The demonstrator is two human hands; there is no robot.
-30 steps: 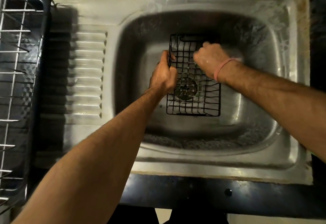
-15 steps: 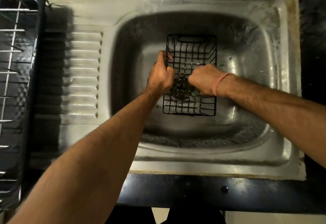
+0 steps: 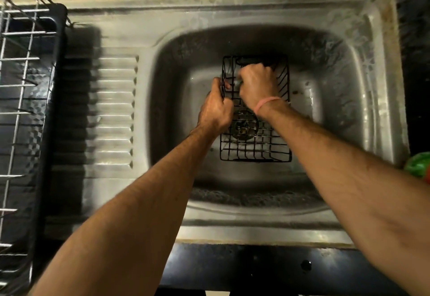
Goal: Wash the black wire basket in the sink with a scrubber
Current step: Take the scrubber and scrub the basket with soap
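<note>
Steel sink (image 3: 232,18) set in dark counter (image 3: 232,270); black wire basket (image 3: 256,151) in basin, dish rack (image 3: 30,109) beside the drainboard.

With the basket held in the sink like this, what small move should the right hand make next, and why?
Probably a scrubbing stroke back toward the near end. The left hand grips the left rim of the black wire basket, steadying it over the drain in the sink. The right hand is fisted inside the far end; the scrubber itself is hidden. The near wires lie uncovered.
</note>
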